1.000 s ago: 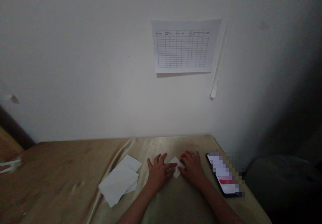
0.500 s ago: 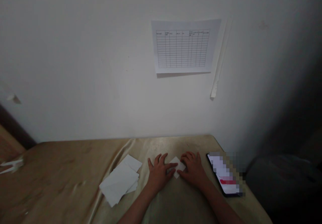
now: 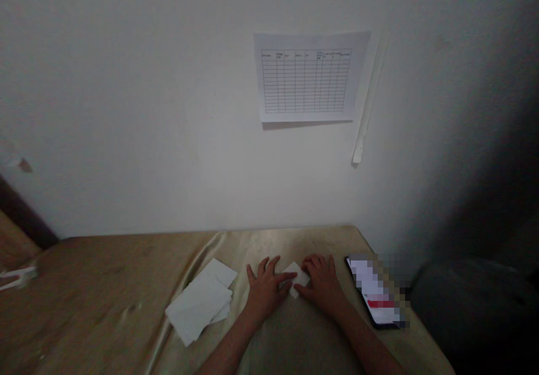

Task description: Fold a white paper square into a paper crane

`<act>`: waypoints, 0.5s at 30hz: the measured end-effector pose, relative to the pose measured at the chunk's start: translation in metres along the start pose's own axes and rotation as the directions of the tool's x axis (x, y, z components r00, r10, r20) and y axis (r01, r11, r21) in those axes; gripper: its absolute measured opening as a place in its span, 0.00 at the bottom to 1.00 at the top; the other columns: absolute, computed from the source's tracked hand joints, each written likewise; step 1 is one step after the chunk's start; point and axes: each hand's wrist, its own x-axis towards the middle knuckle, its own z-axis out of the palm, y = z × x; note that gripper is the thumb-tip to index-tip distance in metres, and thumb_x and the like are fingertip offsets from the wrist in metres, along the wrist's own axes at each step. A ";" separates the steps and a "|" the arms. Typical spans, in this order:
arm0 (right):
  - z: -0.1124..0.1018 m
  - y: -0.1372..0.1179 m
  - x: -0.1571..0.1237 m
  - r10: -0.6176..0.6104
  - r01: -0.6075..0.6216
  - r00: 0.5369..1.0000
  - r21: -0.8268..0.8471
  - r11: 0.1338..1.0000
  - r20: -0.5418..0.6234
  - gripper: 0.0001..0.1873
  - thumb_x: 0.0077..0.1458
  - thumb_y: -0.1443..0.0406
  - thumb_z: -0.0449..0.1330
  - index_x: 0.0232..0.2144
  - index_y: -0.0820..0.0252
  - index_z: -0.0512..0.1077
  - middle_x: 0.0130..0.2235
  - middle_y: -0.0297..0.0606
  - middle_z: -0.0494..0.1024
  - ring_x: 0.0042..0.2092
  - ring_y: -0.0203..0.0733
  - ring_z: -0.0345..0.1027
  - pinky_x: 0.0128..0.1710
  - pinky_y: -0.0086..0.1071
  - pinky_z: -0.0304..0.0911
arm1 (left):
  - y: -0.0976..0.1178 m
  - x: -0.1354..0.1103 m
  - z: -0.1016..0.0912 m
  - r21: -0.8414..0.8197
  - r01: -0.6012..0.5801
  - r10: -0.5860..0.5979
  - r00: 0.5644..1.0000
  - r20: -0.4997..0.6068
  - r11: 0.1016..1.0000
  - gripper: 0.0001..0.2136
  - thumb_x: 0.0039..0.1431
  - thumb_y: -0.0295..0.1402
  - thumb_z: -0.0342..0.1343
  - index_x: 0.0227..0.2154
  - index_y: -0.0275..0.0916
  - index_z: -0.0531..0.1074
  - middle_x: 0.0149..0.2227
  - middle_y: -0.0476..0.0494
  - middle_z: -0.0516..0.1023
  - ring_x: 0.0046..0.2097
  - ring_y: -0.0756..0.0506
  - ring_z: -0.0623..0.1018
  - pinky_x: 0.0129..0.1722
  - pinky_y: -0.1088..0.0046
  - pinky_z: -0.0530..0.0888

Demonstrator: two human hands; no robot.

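One tan-draped table point(image 3: 105, 291) bears a stack of white sheets point(image 3: 200, 306) and a phone point(image 3: 368, 285) (lit, its display partly pixelated). A person's left hand point(image 3: 266, 289), fingers spread, and right hand point(image 3: 325, 284), fingers curled, touch a small white paper point(image 3: 302, 278) lying between them; whether either pinches it cannot be told.

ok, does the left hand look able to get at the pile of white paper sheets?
Likely yes: the white paper sheets lie beside the left hand on satiny tan cloth, nothing visible between, though it appears to touch the small white paper diamond.
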 end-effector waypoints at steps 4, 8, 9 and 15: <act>-0.001 0.000 0.000 0.003 -0.003 1.000 0.003 1.000 0.028 0.20 0.53 0.49 0.61 0.44 0.52 0.71 0.52 0.41 0.73 0.58 0.55 0.61 0.65 0.61 0.32 | 0.000 0.000 0.000 0.007 0.001 -0.001 1.000 0.000 1.000 0.16 0.62 0.50 0.52 0.52 0.74 0.68 0.67 0.55 0.58 0.68 0.32 0.54 0.60 0.28 0.36; -0.003 -0.001 0.000 -0.015 0.015 1.000 -0.004 1.000 0.009 0.20 0.52 0.50 0.61 0.44 0.52 0.71 0.51 0.41 0.73 0.58 0.55 0.61 0.65 0.61 0.29 | 0.000 0.000 0.000 0.012 0.001 -0.001 1.000 0.007 1.000 0.16 0.63 0.49 0.52 0.53 0.73 0.67 0.67 0.55 0.58 0.68 0.32 0.54 0.60 0.29 0.35; -0.004 -0.002 0.000 -0.021 0.021 1.000 -0.005 1.000 0.003 0.20 0.51 0.50 0.62 0.43 0.52 0.71 0.50 0.41 0.74 0.58 0.55 0.61 0.65 0.61 0.28 | 0.000 0.000 0.000 0.011 0.002 -0.002 1.000 0.006 1.000 0.16 0.63 0.49 0.52 0.53 0.73 0.67 0.67 0.55 0.58 0.68 0.32 0.54 0.60 0.29 0.35; -0.008 -0.006 -0.001 -0.029 0.029 1.000 -0.018 0.999 -0.003 0.23 0.48 0.49 0.64 0.43 0.54 0.71 0.50 0.42 0.74 0.57 0.56 0.61 0.66 0.60 0.23 | -0.001 0.000 0.003 0.007 0.000 0.000 1.000 0.000 1.000 0.16 0.62 0.50 0.52 0.52 0.73 0.68 0.67 0.55 0.58 0.68 0.32 0.54 0.60 0.29 0.34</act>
